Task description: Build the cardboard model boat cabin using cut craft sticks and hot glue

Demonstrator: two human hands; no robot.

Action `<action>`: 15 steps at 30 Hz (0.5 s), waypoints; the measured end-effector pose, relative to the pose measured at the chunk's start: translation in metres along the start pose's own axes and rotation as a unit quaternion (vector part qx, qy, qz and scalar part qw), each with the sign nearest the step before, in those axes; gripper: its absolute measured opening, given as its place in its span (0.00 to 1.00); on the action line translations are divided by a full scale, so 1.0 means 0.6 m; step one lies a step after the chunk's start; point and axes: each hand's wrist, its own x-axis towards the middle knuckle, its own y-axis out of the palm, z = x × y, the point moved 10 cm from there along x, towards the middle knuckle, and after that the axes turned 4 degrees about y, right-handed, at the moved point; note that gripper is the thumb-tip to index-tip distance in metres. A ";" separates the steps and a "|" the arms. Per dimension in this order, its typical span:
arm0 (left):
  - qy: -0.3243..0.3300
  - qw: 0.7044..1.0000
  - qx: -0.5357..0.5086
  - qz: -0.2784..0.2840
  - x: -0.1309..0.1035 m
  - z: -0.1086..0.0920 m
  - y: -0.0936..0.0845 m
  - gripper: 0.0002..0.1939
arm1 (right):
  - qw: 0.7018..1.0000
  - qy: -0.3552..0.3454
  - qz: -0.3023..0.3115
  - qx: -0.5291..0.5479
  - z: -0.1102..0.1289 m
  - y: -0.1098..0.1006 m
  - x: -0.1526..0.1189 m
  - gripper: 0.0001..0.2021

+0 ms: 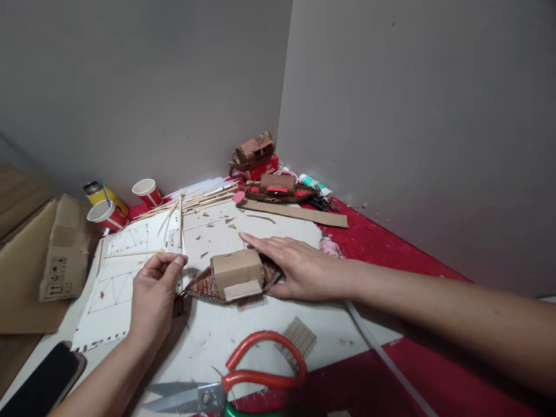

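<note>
- Head view, far left of the left hand: a cardboard box (65, 255), with a dark phone (47, 379) lying nearer the wearer.
- Beyond that hand, to its left, stand a paper cup (106, 219) with a blue straw, a yellow bottle (116, 201) behind it, and a second cup (146, 192).
- Just left of the wrist lies a sheet of paper (108, 313) with line drawings; a thin stick (130, 253) crosses it and runs up to the fingers.
- Left hand (156, 286): thumb and forefinger close together by the boat's pointed left end; whether they pinch anything cannot be told.
- Past these fingertips is a pile of sticks (195, 201).
- Between the two hands sits the model boat (237, 272), brown-hulled with a plain cardboard roof.
- On the near side of the boat lie scissors (230, 379) and, partly behind their red handle, a ribbed cardboard scrap (304, 336).
- Right hand (299, 266): holds the boat's right end, thumb on the near side, fingers on the far side.
- Beyond this hold are two more boats, one (254, 150) on a red box (263, 168), the other (278, 184) lower, behind a cardboard strip (299, 213).
- Under the right forearm runs a white cord (386, 353).
</note>
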 end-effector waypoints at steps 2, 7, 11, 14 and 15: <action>-0.011 1.000 -0.007 -0.010 0.000 -0.002 -0.004 0.09 | 1.000 0.002 0.002 -0.005 0.001 0.002 0.001 0.51; 0.001 1.000 0.005 -0.020 -0.003 -0.026 -0.011 0.10 | 1.000 -0.003 -0.001 -0.004 0.009 0.001 0.001 0.51; 0.016 1.000 -0.004 -0.018 -0.004 -0.040 -0.014 0.10 | 1.000 -0.021 -0.011 0.004 0.023 0.001 0.006 0.55; 0.011 0.999 -0.029 -0.009 -0.006 -0.038 -0.013 0.10 | 1.000 -0.004 -0.004 0.014 0.023 0.008 0.014 0.55; 0.009 0.999 -0.038 -0.005 -0.006 -0.037 -0.011 0.10 | 1.000 0.003 -0.002 0.019 0.021 0.011 0.016 0.55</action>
